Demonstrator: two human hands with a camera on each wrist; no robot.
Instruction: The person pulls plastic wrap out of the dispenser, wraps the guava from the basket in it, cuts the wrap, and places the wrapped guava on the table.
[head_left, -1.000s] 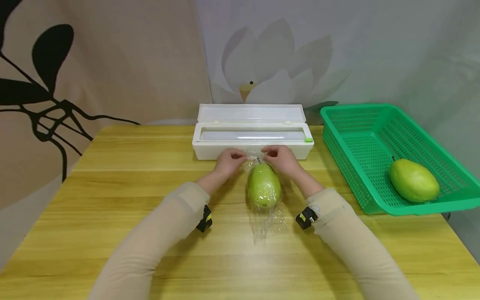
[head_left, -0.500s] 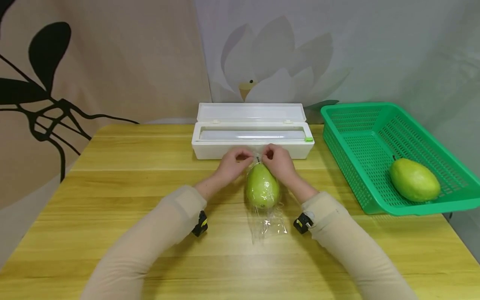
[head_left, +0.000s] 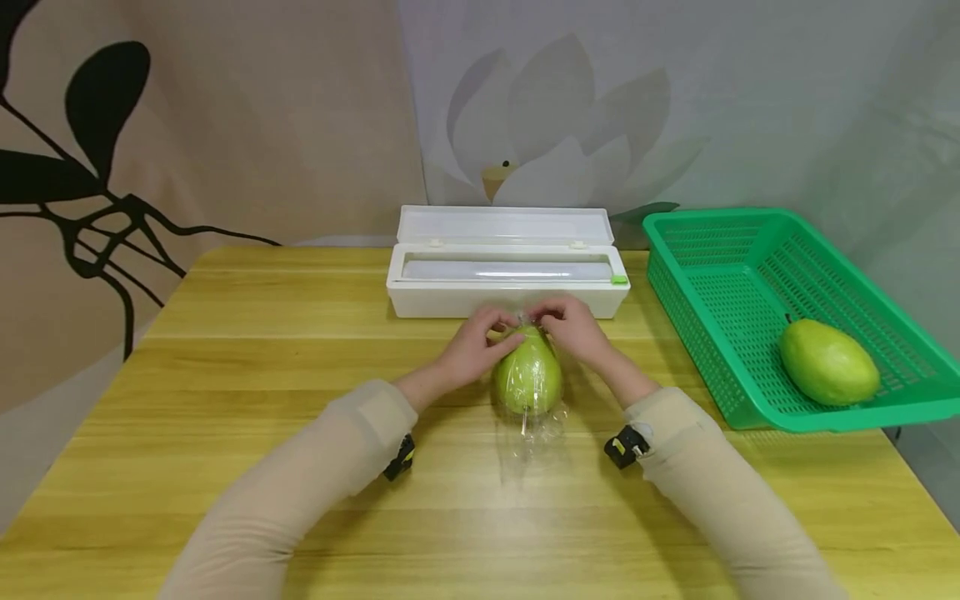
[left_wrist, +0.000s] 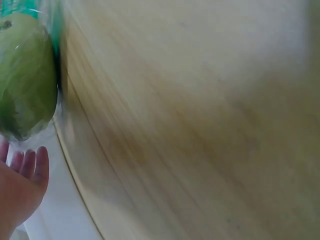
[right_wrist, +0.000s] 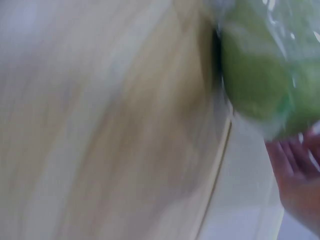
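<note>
A green pear (head_left: 529,382) lies on the table, covered in clear cling film, its stem end facing away. Loose film (head_left: 531,442) spreads over the wood at its near end. My left hand (head_left: 471,348) is at the stem end, its thumb on the pear and its fingers at the film. Opposite it, my right hand (head_left: 579,335) pinches the film beside the stem. In the left wrist view, the left hand's fingers (left_wrist: 41,165) sit just below the wrapped pear (left_wrist: 27,75). The right wrist view is blurred; that hand (right_wrist: 300,175) touches film beneath the pear (right_wrist: 260,75).
Behind the hands stands a white cling film dispenser (head_left: 510,300), lid raised, with a roll inside and a green slider (head_left: 618,280) at its right end. A green plastic basket (head_left: 697,333) on the right holds another pear (head_left: 828,362). A patterned curtain hangs behind the table.
Both hands have come closer together at the stem end. The left thumb has moved down onto the pear. Loose film at the near end has shifted slightly.
</note>
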